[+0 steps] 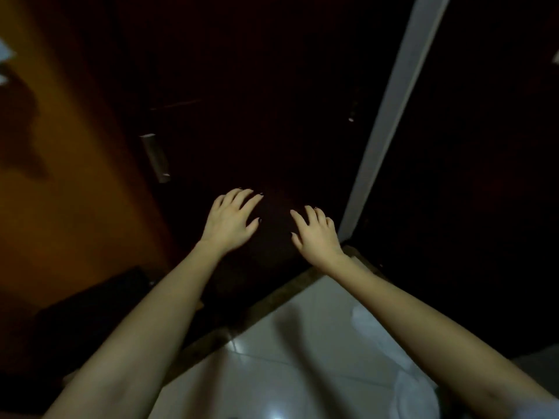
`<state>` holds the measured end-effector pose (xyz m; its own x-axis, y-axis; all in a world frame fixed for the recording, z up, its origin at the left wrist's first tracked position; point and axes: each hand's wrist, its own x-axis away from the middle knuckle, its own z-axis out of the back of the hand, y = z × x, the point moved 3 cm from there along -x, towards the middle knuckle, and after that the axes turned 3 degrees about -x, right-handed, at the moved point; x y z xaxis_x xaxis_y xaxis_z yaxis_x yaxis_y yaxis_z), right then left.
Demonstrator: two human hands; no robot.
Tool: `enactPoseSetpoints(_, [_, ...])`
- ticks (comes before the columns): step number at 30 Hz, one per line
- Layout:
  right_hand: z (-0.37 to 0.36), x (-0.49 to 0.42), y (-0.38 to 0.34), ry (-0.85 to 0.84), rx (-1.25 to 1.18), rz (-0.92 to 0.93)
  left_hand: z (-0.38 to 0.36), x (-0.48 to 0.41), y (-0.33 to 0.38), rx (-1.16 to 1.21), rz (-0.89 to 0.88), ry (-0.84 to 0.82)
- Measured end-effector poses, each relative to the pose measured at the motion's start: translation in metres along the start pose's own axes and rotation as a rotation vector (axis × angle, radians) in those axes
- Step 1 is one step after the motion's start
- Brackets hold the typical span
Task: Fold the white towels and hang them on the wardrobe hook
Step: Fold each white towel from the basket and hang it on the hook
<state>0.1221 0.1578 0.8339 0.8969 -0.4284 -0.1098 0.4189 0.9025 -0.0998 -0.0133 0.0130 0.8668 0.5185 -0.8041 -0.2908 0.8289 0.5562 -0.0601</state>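
Your left hand [231,219] and right hand [316,234] reach side by side toward a dark door [272,101], fingers spread and relaxed, grasping nothing (whether they touch it, you cannot tell). A metal handle [155,157] sits up to the left, a pale strip [393,101] runs along the right, and glossy white floor [272,367] lies below. The towels cannot be made out in this dim view

Glossy white floor tiles [257,376] fill the near right, bordered on the far side by a brown stone strip [266,300]. A dark bulky shape [90,313] sits near left, too dim to identify.
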Motion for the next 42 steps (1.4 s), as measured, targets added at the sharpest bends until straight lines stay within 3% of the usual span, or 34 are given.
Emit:
enactPoseSetpoints(7, [-0.026, 0.102, 0.165, -0.122, -0.02, -0.396, -0.064, -0.039, 0.173, 0.121, -0.32, -0.137])
enactPoseSetpoints(13, [-0.064, 0.166, 0.259, -0.213, -0.07, -0.682, -0.121, -0.072, 0.284, 0.185, -0.534, -0.236])
enactPoseSetpoints(19, [-0.137, 0.199, 0.347, -0.294, -0.042, -0.89, -0.223, -0.111, 0.381, 0.193, -0.707, -0.355])
enactPoseSetpoints(29, [-0.386, 0.229, 0.47, -0.317, -0.12, -1.079, -0.513, -0.093, 0.48, 0.133, -0.859, -0.444])
enactPoseSetpoints(37, [-0.606, 0.246, 0.536, -0.247, -0.13, -1.055, -0.744, -0.058, 0.503, 0.08, -0.926, -0.412])
enactPoseSetpoints(42, [-0.721, 0.232, 0.563, -0.187, -0.138, -0.988, -0.845, -0.061, 0.514, 0.022, -1.078, -0.379])
